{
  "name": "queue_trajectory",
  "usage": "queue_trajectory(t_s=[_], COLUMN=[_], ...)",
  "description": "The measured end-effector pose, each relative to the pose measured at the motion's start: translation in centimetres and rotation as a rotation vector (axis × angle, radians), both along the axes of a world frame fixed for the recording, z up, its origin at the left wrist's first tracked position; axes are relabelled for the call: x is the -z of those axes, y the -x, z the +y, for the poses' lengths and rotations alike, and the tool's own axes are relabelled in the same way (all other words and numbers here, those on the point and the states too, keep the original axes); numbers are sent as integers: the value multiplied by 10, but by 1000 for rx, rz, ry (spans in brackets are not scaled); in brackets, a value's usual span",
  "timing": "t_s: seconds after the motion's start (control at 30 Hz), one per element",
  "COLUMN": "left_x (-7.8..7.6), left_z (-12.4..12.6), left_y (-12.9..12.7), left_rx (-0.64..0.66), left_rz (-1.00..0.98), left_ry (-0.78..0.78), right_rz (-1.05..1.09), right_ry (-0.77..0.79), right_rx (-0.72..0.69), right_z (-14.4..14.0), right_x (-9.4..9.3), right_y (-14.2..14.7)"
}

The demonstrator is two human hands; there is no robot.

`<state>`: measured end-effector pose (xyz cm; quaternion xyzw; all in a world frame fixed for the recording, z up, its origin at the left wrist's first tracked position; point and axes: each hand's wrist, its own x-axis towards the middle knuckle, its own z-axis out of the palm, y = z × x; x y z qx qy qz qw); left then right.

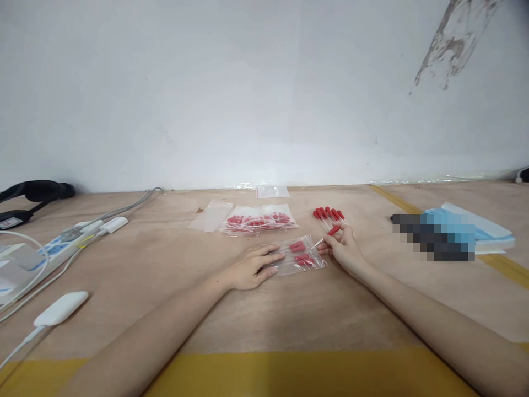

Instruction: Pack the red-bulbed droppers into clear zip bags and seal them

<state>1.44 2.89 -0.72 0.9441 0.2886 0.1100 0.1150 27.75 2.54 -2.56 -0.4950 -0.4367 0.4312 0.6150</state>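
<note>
A clear zip bag (285, 266) lies flat on the table, with several red-bulbed droppers (303, 258) inside. My left hand (250, 267) rests on its left end, fingers stretched out and apart, touching the plastic. Just past the bag's right edge, my right hand (341, 248) pinches one dropper (333, 230) by its red bulb, and the thin clear tube points left toward the bag. Behind that hand, several loose droppers (326, 213) lie side by side with their bulbs facing away from me.
Beyond the bag sits a pile of filled bags (260, 220), beside flat clear bags (212, 215). Another small bag (273, 192) lies near the wall. At left are a power strip (58, 251), cables and a white charger (61, 309). Blue masks (491, 234) and a blurred dark object (430, 237) lie right.
</note>
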Motion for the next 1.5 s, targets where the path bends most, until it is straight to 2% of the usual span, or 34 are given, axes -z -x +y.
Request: queue_trajectory(t_s=[0.2,0.33,0.4,0.5,0.6,0.67,0.8,0.9,1.0,1.17,1.37,1.5], left_x=[1,1,0,0,0,0,0,0,0,-2,-3,0], left_z=[0,-1,-1,-1,0,0,0,0,-1,-1,-2,-3], left_y=[0,0,0,0,0,0,0,0,0,-1,0,-1], left_rx=[10,8,2,-5,2,7,4,-1,1,12,40,-1], left_rz=[-29,-38,-41,-40,-44,-49,-50,-47,-36,-68,-129,-230], left_ry=[-7,-6,-6,0,7,8,9,7,4,11,31,-65], right_rz=[52,78,-39,-385,-665,-724,-592,-411,-324,-367,-443,-401], right_ry=[13,85,134,146,20,-55,-43,61,182,257,314,285], right_rx=[-11,-80,-183,-371,-391,-392,-463,-481,-495,-275,-427,-442], right_z=[-5,-3,-2,0,3,5,4,-1,-3,4,2,-3], right_x=[0,1,1,1,0,-1,-5,-10,-12,-9,-12,-21], right_y=[-3,-11,-19,-33,-38,-34,-18,-11,-12,-14,-1,-11])
